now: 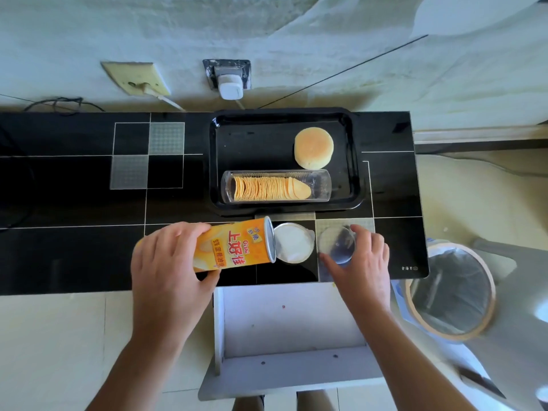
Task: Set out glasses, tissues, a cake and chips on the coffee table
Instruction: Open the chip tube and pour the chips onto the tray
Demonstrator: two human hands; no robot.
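Note:
A black tray point(354, 161) sits on the black coffee table point(74, 247). In it lie a round pale cake point(313, 148) and a clear plastic sleeve of stacked chips point(274, 189). My left hand point(169, 256) grips an orange chips can point(237, 246), held on its side just above the table's near part, its open mouth pointing right. A white foil seal point(293, 243) lies on the table by the can's mouth. My right hand point(364, 259) holds the clear plastic lid point(338, 244) by its edge, right of the seal.
A white stool point(284, 330) stands under me against the table's near edge. A bin lined with a bag point(450, 292) sits on the floor at the right. Wall sockets with a plug point(229, 84) and cables are behind the table.

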